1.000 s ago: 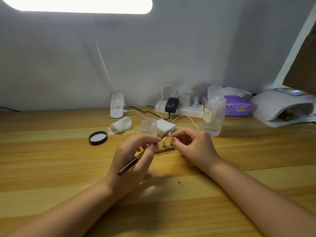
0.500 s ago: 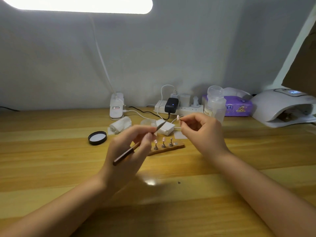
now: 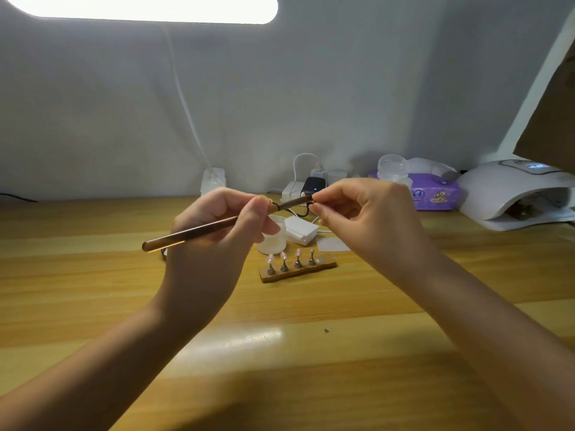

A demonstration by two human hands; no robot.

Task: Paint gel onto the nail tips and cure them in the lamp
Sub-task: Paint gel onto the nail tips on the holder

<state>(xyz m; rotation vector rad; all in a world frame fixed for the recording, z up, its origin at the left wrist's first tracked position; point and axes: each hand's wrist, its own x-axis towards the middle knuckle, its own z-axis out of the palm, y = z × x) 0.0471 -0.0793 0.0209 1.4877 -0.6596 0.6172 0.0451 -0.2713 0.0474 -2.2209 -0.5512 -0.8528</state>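
Head camera: two bare hands meet above a wooden desk (image 3: 93,306) under a bright overhead lamp panel (image 3: 149,7). The left hand (image 3: 217,241) grips one brown gel brush (image 3: 217,227) between thumb and curled fingers, the handle slanting down to the left and the dark tip end raised toward the right. The right hand (image 3: 367,219) pinches something small between thumb and forefinger right at the brush's tip; the item itself is too small and too hidden to make out.

Below the hands, on the desk, lies one brown wooden holder strip (image 3: 298,271). Four small metal stands rise from it in a row, each topped with a pale pink nail tip (image 3: 270,259). At the strip's right end sits a fifth, bare round spot (image 3: 320,260) with no stand on it.

Just behind the strip stands one small frosted jar (image 3: 273,241), partly covered by the left hand, and beside it one white block-shaped item (image 3: 300,230). A pale square sheet (image 3: 333,244) lies flat to the right of that.

Along the wall sit one white power strip (image 3: 291,192) with a black adapter (image 3: 312,186) and a white plug with a looping cable, one purple pack of wipes (image 3: 435,195), and one clear bottle cap (image 3: 392,164) showing above the right hand. At the far right stands one white curing lamp (image 3: 510,191), its display lit, its opening facing the desk, well apart from the nail tips.
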